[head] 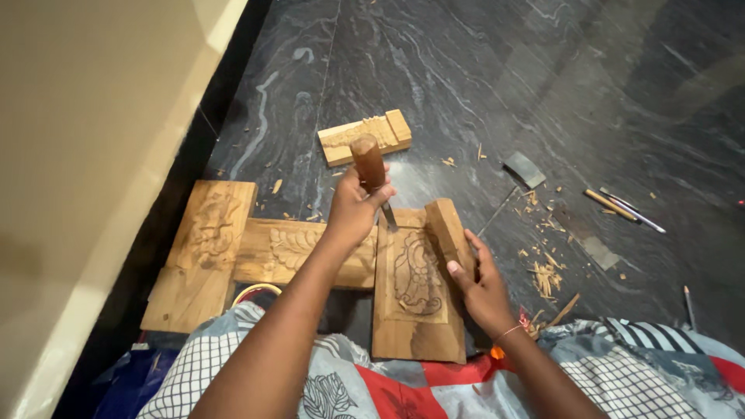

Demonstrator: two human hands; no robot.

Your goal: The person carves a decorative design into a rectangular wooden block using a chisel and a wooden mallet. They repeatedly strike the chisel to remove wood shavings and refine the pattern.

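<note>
My left hand (353,209) grips a chisel by its round brown wooden handle (368,161). Its metal blade (388,217) points down at the top edge of a carved wooden panel (417,310) lying in front of my lap. A leafy motif is cut into the panel's middle. My right hand (483,285) holds the lower end of a thick wooden block (448,226) that lies along the panel's right side, thumb on the near face and fingers along the far side.
Two more carved panels (203,248) (283,250) lie to the left, near a cream wall (85,155). A small carved piece (365,137) sits further out on the dark stone floor. Thin tools (621,206), a flat grey stone (524,167) and wood chips (545,273) lie on the right.
</note>
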